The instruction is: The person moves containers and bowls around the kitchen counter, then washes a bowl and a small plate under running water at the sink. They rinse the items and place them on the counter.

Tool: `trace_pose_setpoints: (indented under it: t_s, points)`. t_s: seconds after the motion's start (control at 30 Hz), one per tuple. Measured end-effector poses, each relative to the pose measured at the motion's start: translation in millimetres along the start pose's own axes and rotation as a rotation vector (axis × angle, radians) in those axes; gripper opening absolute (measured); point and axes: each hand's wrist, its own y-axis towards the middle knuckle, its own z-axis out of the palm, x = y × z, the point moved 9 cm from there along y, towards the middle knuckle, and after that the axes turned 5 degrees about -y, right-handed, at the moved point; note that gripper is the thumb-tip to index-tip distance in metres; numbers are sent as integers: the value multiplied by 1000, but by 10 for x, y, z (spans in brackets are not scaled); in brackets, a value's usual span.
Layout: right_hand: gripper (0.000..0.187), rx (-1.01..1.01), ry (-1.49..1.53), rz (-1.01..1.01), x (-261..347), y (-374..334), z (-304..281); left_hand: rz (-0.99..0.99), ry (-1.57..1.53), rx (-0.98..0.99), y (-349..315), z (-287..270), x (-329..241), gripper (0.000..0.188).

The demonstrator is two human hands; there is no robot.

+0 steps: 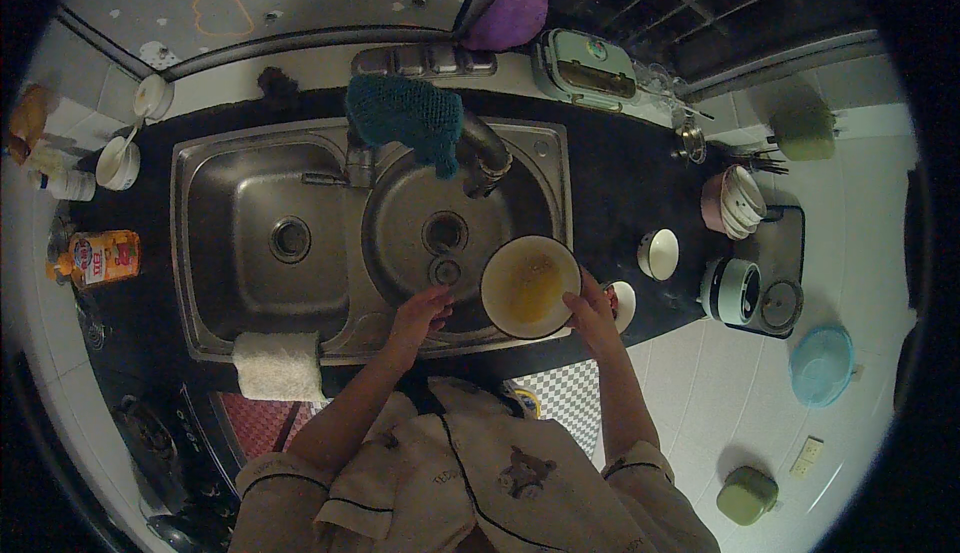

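Note:
My right hand grips the right rim of a round pale bowl with a dark edge, the thumb over the rim. The bowl is over the right front edge of the round sink basin. Something yellowish shows inside it; I cannot tell whether it is liquid. My left hand is over the basin's front edge, its fingers loosely apart and holding nothing visible. Just beyond its fingertips sits a small round strainer, close to the drain. Another white bowl is partly hidden behind my right hand.
A teal knitted cloth hangs over the faucet. A square basin lies left, with a towel on its front edge. A small bowl, stacked bowls and an orange-labelled bottle stand on the counter.

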Motion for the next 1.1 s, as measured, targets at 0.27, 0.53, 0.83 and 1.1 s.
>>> trace_pose_setpoints:
  t_s: [0.27, 0.53, 0.83, 1.1]
  points:
    - [63, -47, -114, -31, 8, 49, -45, -12, 2, 5, 18, -21, 26, 37]
    - [61, -74, -123, -8, 84, 50, 3, 10, 15, 7, 24, -57, 35, 35]
    - [61, -57, -200, -15, 150, 89, 39, 7, -11, -37, -25, -25, -33, 32]
    - [60, -93, -365, -120, 162, 184, 10, 21, -22, -3, 22, -62, 38, 30]
